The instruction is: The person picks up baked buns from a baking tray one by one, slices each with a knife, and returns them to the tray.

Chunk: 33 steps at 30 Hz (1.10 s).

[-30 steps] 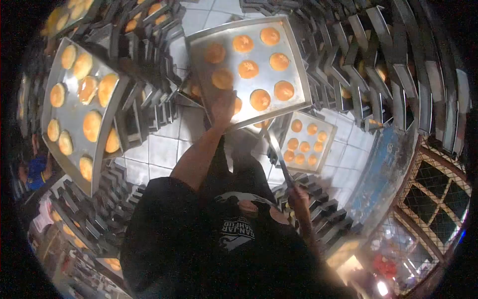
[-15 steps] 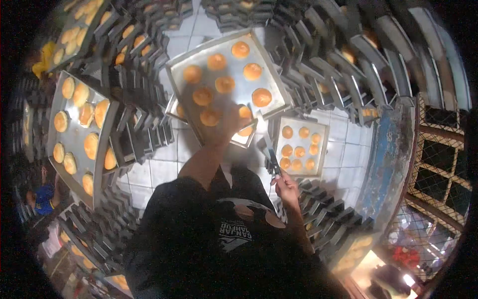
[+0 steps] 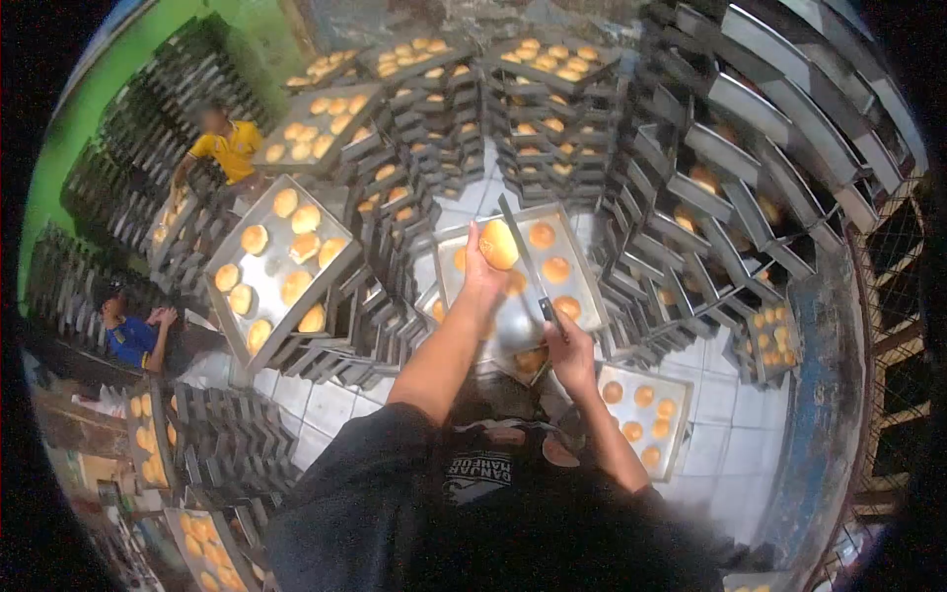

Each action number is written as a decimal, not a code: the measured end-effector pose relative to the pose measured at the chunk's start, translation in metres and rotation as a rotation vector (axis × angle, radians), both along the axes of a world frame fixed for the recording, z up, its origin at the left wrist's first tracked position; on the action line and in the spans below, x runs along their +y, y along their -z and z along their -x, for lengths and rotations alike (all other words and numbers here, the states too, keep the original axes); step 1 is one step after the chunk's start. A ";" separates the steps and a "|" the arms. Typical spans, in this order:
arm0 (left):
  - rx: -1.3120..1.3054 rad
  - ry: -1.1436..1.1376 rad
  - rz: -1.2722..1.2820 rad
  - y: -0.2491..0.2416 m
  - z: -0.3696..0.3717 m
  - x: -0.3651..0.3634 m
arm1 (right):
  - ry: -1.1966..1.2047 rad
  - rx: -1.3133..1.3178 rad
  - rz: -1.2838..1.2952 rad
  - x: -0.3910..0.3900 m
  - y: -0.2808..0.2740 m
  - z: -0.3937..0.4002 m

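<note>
My left hand [image 3: 479, 272] is closed on a round golden bun [image 3: 498, 245], holding it up above a metal baking tray [image 3: 517, 322]. In my right hand [image 3: 571, 359] is a long knife [image 3: 525, 249] with a dark handle, its blade pointing up and away from me. The blade runs along the right side of the bun; whether it touches or cuts in cannot be made out. Several more buns, such as one bun [image 3: 555, 269], lie on the tray below. Its near part is partly hidden by my hands.
Tall stacks of trays [image 3: 473, 128] surround me. A bun tray [image 3: 271, 281] tops the left stack, and another tray [image 3: 681, 434] sits low at right. A person in yellow [image 3: 232, 148] and a person in blue [image 3: 133, 335] are at left. A wall [image 3: 819, 395] stands right.
My left hand has gone from reaching over the tray to holding a bun up. The knife is now beside that bun. My view has tilted upward, showing more of the room.
</note>
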<state>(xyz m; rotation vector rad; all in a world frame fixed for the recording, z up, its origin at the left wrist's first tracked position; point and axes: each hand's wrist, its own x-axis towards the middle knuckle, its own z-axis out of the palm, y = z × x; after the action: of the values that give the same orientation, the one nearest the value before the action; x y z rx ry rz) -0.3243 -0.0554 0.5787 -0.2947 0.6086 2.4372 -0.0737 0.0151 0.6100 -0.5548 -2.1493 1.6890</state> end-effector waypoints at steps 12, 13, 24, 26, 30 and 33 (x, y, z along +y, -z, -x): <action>0.257 0.314 0.023 -0.049 -0.050 0.017 | 0.057 0.046 -0.024 0.006 -0.043 -0.016; 0.253 0.327 0.023 -0.051 -0.051 0.018 | 0.069 0.042 -0.021 0.006 -0.046 -0.013; 0.294 0.455 0.109 -0.041 -0.048 0.005 | 0.070 -0.033 -0.093 -0.015 -0.067 -0.014; 0.260 0.423 0.095 -0.040 -0.044 0.005 | 0.081 -0.061 -0.132 -0.012 -0.075 -0.004; 0.330 0.394 0.070 -0.045 -0.012 -0.018 | 0.035 -0.019 -0.228 -0.022 -0.051 -0.031; 0.530 0.448 0.150 -0.044 -0.011 -0.027 | 0.075 -0.050 -0.275 -0.032 -0.039 -0.040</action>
<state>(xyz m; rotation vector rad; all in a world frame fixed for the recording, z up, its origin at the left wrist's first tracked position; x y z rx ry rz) -0.3129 -0.0824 0.6232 0.4081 0.9672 2.0265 -0.0338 -0.0174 0.6486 -0.5943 -2.3143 1.3247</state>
